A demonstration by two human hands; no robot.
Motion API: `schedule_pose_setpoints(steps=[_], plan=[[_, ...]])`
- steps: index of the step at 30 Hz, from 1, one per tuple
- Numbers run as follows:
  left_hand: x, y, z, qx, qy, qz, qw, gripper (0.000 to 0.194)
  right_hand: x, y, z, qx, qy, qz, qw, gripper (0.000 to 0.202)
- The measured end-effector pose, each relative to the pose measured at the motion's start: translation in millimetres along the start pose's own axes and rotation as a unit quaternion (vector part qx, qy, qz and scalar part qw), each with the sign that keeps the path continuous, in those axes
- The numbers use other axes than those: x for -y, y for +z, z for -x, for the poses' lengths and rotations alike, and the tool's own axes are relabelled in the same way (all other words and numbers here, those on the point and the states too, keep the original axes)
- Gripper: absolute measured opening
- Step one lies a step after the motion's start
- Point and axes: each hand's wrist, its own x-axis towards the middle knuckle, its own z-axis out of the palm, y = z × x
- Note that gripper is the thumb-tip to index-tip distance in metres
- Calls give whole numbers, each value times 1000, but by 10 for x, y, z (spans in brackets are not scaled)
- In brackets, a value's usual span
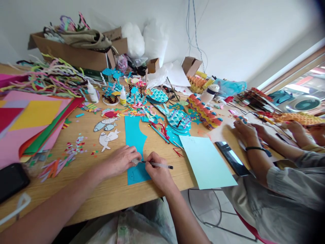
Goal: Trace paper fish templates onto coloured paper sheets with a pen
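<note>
A strip of blue paper [134, 134] with a curved cut edge lies on the wooden table in front of me. Near its lower end a small fish outline is drawn. My right hand [158, 169] is closed round a pen [161, 165], its tip at the paper. My left hand [123, 161] rests on the paper's left side, fingers pressed together on a small pale cut-out [135, 162] that they partly cover. Several white paper fish [111, 135] lie just beyond my left hand.
Coloured sheets [38, 122] and a phone [12, 181] are at left. Glue bottles [92, 92], scraps and paper models [177, 118] stand behind. A pale green sheet [207, 162] overhangs the table edge at right, near another person's hands [246, 132].
</note>
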Motion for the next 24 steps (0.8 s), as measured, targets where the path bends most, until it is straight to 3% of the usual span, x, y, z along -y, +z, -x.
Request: schedule_pose_setpoints(steps=[24], plan=[[-21, -43, 1, 22, -20, 11, 999, 18, -3, 0, -53, 4, -7, -10, 1000, 8]])
